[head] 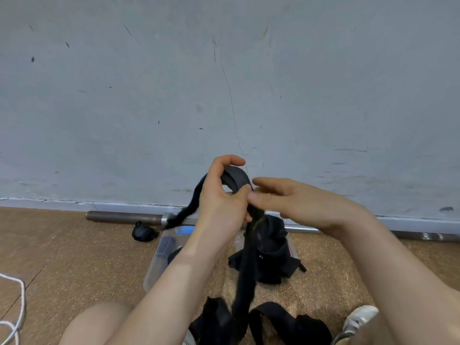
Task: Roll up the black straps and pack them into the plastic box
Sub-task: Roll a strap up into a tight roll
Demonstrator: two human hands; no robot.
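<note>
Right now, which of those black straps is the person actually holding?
The long strap gripped in the left hand, looped above it and hanging down. The other straps lie below, untouched.

Qty: 2 hands, 1 plastic box, 1 rolled strap, 1 bar.

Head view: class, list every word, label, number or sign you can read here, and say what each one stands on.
No text is readable anywhere in this view.
Blue patch on the plastic box: blurred, no letters can be made out.
Small white mark on the heap of black straps: too small to read.
Wall: only scuffs and scratches, no writing.
</note>
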